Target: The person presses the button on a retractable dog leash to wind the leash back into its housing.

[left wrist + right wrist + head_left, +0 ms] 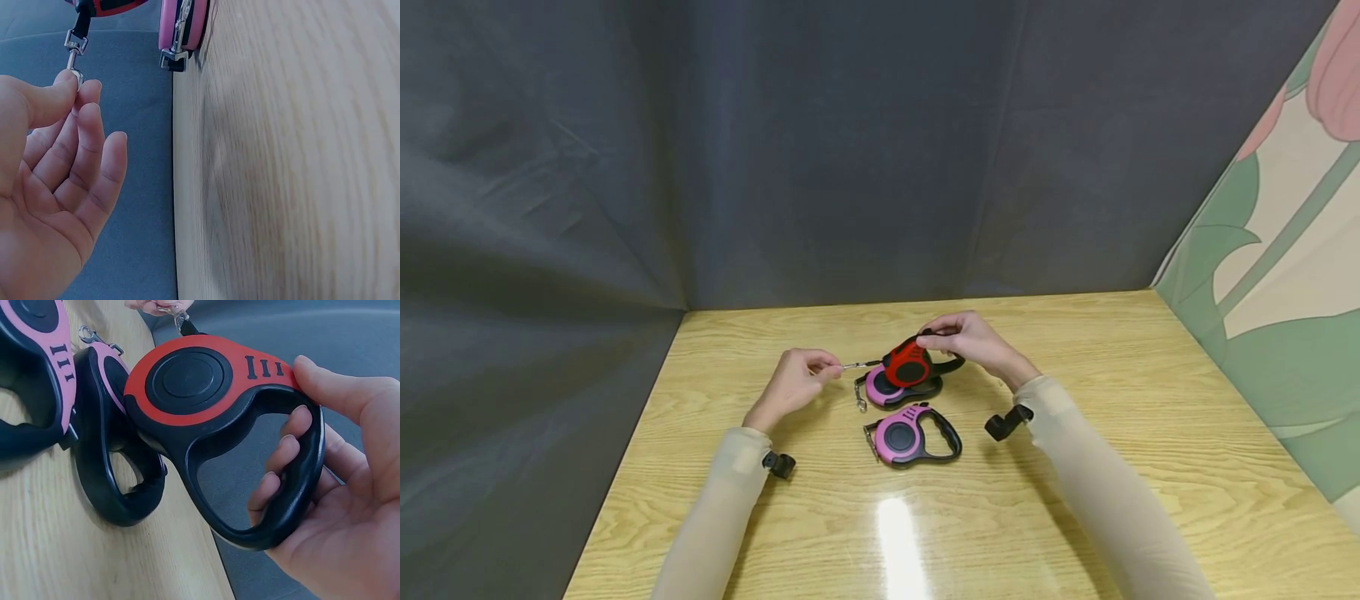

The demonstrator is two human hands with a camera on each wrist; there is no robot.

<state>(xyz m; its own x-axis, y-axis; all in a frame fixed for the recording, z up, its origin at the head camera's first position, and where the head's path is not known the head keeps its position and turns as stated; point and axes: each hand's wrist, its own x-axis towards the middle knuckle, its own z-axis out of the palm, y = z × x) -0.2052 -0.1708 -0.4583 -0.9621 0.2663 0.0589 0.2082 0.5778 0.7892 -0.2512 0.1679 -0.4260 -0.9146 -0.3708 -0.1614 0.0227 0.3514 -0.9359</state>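
A red and black retractable dog leash (247, 365) is held up by my right hand (973, 340), whose fingers curl through its black handle. At its other end, my left hand (799, 382) pinches the metal snap hook (76, 70) between thumb and index finger; the other fingers are loosely spread. The short strap between hook and case runs nearly straight in the head view. Just below the red leash, and partly covered by it, lies a pink and black leash (880, 392). Nearer to me a second pink leash (898, 439) lies flat, its handle toward the right.
The wooden table (1052, 350) carries the two pink leashes near its middle. Dark fabric (850, 150) hangs behind and at the left. A flowered panel (1292, 275) stands along the right side. Black camera mounts (1007, 422) sit on both wrists.
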